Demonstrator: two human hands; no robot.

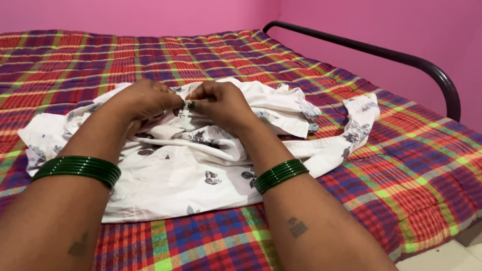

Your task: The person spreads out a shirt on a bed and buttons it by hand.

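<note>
Head view: plaid bedspread (432, 171) under white shirt (188, 166).

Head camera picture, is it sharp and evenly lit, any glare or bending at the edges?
Head view: soft, even light, no glare; left hand and right hand on the white garment are sharp; bed rail curves slightly, a wide-angle look; floor corner dark.

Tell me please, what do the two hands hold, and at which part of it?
Both the left hand and right hand pinch the white printed garment at a bunched fold near its middle, fingertips meeting there. Which part exactly cannot be told.
</note>
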